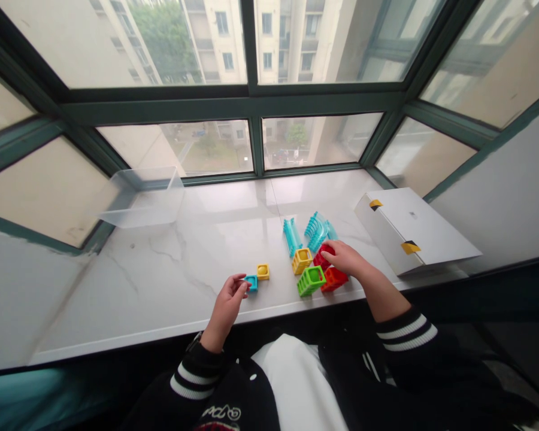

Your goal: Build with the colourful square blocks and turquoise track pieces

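Observation:
My left hand (228, 302) pinches a small blue block (252, 282) on the marble sill, with a small yellow block (263, 272) touching it just behind. My right hand (347, 258) is curled over a red block (323, 254) in a cluster of toy pieces. That cluster holds a yellow cube (301, 260), a green cube (311, 281) and an orange-red cube (333, 279). Two turquoise ribbed track pieces (291, 235) lie just behind the cubes.
A clear plastic bin (142, 197) stands at the back left of the sill (170, 269). A flat white box (413, 230) with yellow tape lies at the right. Window frames close off the back. My lap is below the sill's front edge.

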